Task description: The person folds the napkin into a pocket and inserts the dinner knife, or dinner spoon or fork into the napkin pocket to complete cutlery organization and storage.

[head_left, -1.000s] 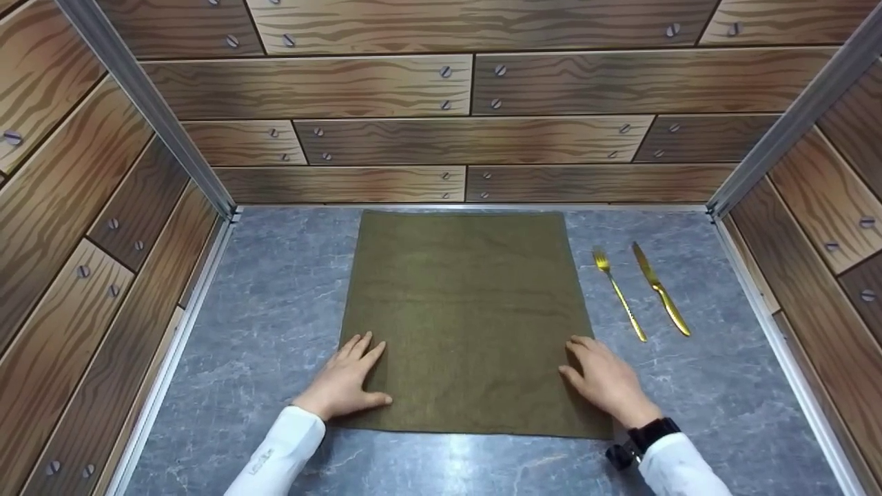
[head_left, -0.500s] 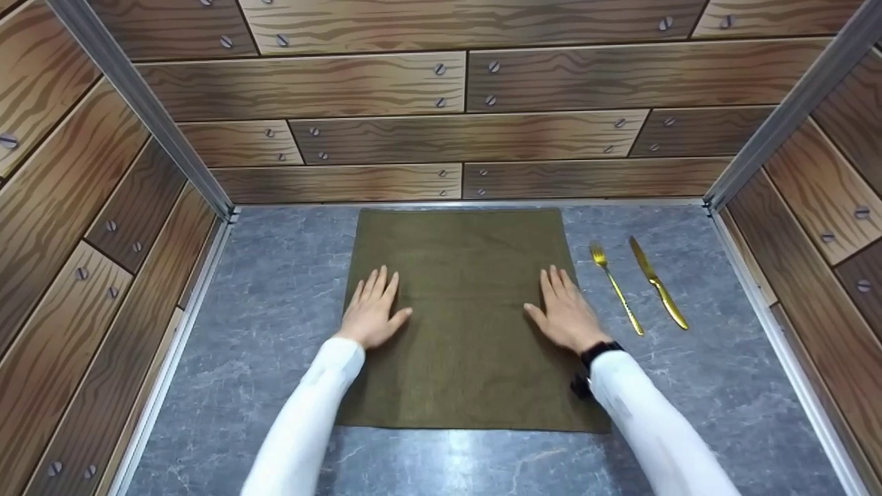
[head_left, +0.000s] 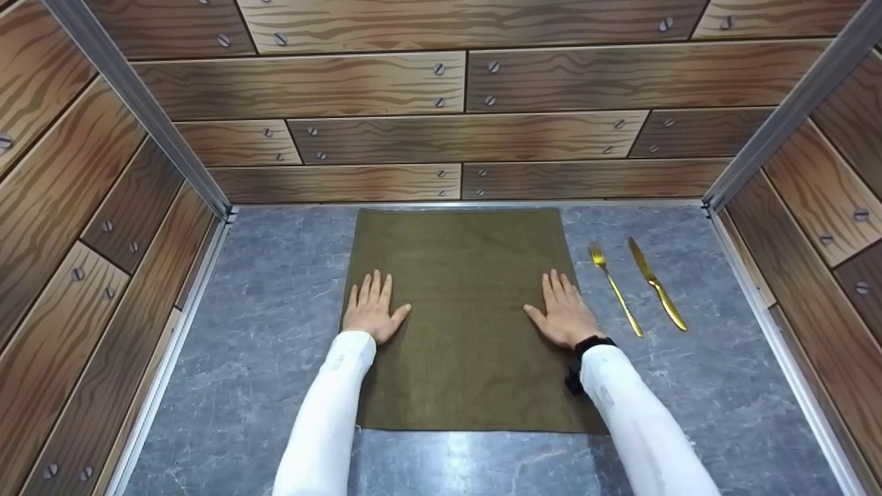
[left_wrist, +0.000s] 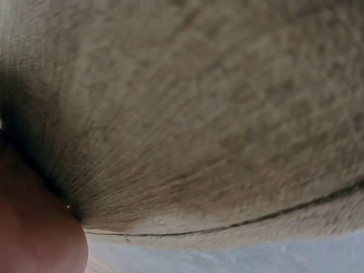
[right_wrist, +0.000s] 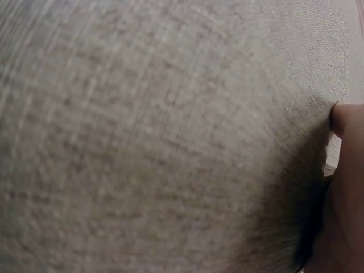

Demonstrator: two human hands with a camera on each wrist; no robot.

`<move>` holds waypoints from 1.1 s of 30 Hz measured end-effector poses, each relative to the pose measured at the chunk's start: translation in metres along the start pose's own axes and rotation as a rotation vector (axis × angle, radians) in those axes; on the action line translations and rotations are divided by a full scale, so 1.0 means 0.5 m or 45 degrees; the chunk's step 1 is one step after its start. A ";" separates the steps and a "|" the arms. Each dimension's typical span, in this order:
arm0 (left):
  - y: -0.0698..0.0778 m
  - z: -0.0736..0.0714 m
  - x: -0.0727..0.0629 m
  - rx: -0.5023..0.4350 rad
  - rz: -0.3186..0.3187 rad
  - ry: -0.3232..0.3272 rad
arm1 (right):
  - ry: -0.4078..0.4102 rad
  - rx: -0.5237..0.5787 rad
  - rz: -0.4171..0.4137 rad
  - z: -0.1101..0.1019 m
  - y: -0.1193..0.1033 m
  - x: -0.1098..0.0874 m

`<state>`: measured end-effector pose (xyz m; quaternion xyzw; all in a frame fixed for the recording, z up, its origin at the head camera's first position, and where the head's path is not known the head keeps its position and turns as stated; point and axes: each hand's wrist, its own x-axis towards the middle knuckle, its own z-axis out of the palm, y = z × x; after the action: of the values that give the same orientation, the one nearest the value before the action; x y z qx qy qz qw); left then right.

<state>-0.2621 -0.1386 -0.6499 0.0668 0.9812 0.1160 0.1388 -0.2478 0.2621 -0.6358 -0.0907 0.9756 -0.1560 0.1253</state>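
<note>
An olive-brown cloth (head_left: 468, 331) lies spread flat in the middle of the table in the head view. My left hand (head_left: 374, 310) rests palm down on its left side, with fingers straight and thumb out toward the middle. On the cloth's right side, my right hand (head_left: 563, 313) lies flat in the same way, a black band (head_left: 592, 344) round its wrist. Close up, the cloth's weave (left_wrist: 199, 114) and hemmed edge fill most of the left wrist view. The right wrist view shows the weave (right_wrist: 142, 131) with part of the hand at the right edge.
To the right of the cloth lie a gold fork (head_left: 615, 289) and a gold knife (head_left: 656, 284), side by side. The grey marbled tabletop (head_left: 269, 275) is bounded by wood-patterned walls (head_left: 455, 83) at the back and both sides, with metal rails at the corners.
Both hands have moved forward from the cloth's near corners to about its middle. Over the last half second they have hardly shifted. The fork and knife lie as before.
</note>
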 end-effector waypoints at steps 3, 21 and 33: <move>0.014 -0.014 -0.001 0.048 -0.034 -0.025 | 0.009 -0.005 0.014 -0.011 -0.005 -0.003; 0.108 -0.051 0.039 0.058 -0.012 -0.046 | 0.011 -0.049 0.034 -0.055 -0.066 0.061; 0.087 -0.026 0.055 0.063 -0.082 -0.096 | -0.095 -0.028 0.088 -0.053 -0.044 0.053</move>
<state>-0.2876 -0.0950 -0.6343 0.0430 0.9795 0.0847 0.1776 -0.2771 0.2433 -0.6101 -0.0639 0.9744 -0.1374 0.1660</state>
